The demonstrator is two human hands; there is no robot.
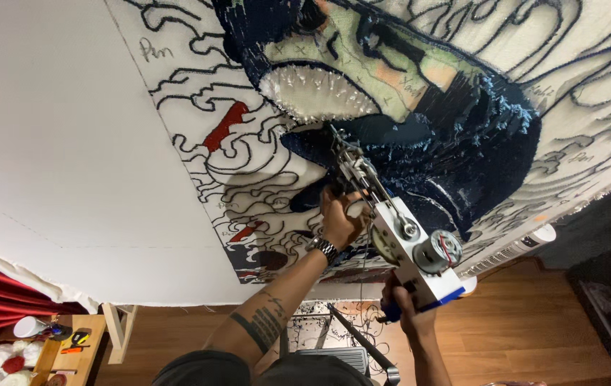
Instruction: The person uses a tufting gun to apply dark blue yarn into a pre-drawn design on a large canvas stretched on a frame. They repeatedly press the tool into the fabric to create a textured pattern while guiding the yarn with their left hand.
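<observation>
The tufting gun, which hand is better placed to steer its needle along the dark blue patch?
Probably the left hand: it grips the tufting gun near the needle end at the cloth. The right hand holds the rear handle.

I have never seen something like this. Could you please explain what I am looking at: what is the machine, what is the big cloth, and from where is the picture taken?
The picture comes from a camera worn on the person's head, tilted so the view looks turned.

The big cloth is stretched flat, it seems over a wooden frame. It carries a drawing in black lines, partly filled with dark blue yarn, a cream patch and small red areas.

The white machine is a handheld tufting gun, with a small motor and gears at its back. Its metal tip is against the cloth.

The right hand grips the blue handle beneath it. The left hand, with a wristwatch, holds the front part.

Lower left, balls of yarn lie near a small wooden table.
</observation>
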